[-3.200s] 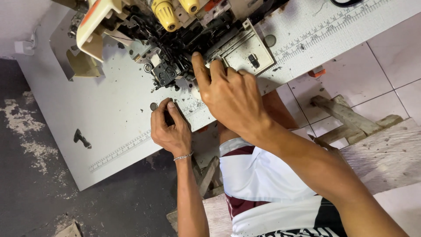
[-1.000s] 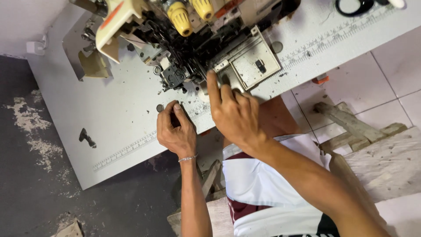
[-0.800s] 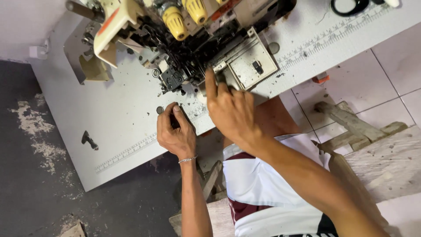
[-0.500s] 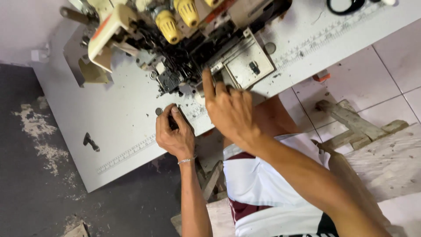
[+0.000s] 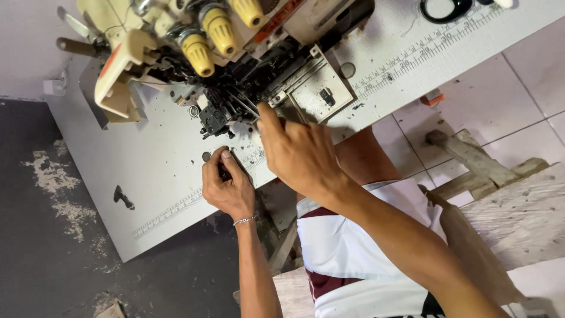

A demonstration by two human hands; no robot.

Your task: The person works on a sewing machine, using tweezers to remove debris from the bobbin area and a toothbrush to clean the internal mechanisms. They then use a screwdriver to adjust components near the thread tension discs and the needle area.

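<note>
The machine [image 5: 235, 65] on the desk [image 5: 147, 171] sits open and dark inside, the right hand [image 5: 300, 156] reaching one finger into it, the left hand [image 5: 226, 182] closed on a small dark tool [image 5: 225, 172], perhaps a driver.

Small dark tool [image 5: 226, 172], upright on table

The sewing machine [image 5: 235, 65] stands on the table [image 5: 147, 176], toward its far edge. Just before the machine, the right hand [image 5: 297, 153] reaches into its workings beside the metal plate [image 5: 312, 88]. The left hand [image 5: 226, 185] rests on the table at its near edge, left of the right hand, closed on a small tool [image 5: 225, 172]. Scissors [image 5: 444, 9] lie on the table right of the machine.
</note>
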